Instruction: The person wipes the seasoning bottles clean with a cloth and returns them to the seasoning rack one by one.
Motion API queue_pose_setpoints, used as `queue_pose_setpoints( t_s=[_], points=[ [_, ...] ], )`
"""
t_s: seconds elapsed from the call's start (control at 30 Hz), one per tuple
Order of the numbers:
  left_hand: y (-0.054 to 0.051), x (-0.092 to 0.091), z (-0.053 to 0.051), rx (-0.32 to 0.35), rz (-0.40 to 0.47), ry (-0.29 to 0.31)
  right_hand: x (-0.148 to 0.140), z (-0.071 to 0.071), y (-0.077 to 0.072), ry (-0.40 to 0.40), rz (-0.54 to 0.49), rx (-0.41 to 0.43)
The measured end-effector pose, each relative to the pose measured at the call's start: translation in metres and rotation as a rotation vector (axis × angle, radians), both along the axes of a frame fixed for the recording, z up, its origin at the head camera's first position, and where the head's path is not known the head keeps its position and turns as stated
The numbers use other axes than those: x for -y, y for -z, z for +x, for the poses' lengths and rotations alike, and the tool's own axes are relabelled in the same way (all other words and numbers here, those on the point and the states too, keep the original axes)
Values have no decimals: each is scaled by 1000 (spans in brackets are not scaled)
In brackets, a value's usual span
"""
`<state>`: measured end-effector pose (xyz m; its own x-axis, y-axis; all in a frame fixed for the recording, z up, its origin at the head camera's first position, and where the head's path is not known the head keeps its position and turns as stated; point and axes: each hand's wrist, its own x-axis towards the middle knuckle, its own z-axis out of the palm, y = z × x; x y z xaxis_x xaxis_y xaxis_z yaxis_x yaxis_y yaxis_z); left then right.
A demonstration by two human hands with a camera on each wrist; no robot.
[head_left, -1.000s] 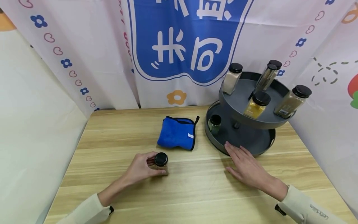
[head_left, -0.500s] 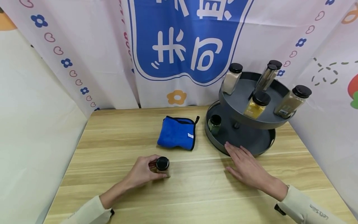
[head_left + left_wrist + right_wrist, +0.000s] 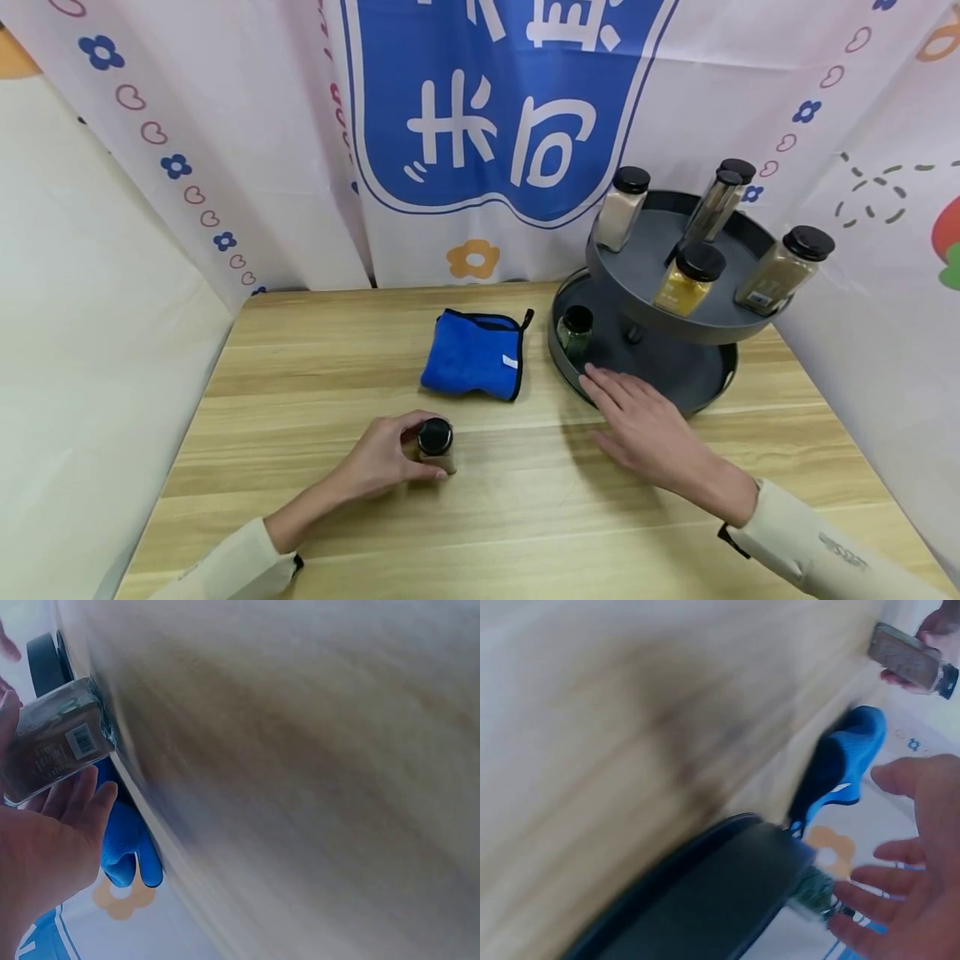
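Observation:
In the head view my left hand (image 3: 386, 454) holds a small spice jar (image 3: 437, 450) with a black lid and brown contents, upright on the table. Its thumb is on the near side and its fingers on the far side; a barcode label shows in the left wrist view. My right hand (image 3: 648, 429) hovers at the front rim of the two-tier dark grey turntable (image 3: 660, 392), fingers fairly straight and holding nothing. Just beyond those fingertips, a small jar of green herbs (image 3: 576, 332) stands on the lower tier.
A folded blue cloth (image 3: 472, 357) lies between the hands, farther back. The upper tier carries several black-lidded jars, among them a yellow one (image 3: 686, 283) at the front and a brown one (image 3: 783, 271) on the right. A printed curtain (image 3: 420, 250) hangs behind the table.
My left hand and the jar have shifted slightly right and nearer, then stayed put. The right hand has lifted and moved a little left and farther back, toward the green herb jar.

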<state>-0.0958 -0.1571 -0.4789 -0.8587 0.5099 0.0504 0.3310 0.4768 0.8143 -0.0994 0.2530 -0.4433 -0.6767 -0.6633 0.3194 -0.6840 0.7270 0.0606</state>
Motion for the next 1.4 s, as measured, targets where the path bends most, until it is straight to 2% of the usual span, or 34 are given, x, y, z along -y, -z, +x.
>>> queue_pose_setpoints(
  t_s=[0.13,0.33,0.6,0.8,1.03,1.13,1.27,1.4],
  points=[
    [1,0,1,-22,-34,-15,23,-8,-8,-49,3,82],
    [3,-3,2,-41,-42,-40,64,-26,-9,-80,-25,214],
    [3,-6,4,-43,-9,-48,110,-50,-2,-110,-72,308],
    [4,-7,5,-56,13,-52,133,-64,7,-53,-30,351],
    [4,-7,6,-74,18,-49,149,-70,13,-9,38,376],
    [2,-8,6,-66,15,-46,153,-71,18,-14,28,370],
    [-1,-9,6,-52,14,-46,156,-73,26,-28,21,322],
    [-3,-10,6,-66,30,-47,157,-77,32,-26,-9,313]
  ],
)
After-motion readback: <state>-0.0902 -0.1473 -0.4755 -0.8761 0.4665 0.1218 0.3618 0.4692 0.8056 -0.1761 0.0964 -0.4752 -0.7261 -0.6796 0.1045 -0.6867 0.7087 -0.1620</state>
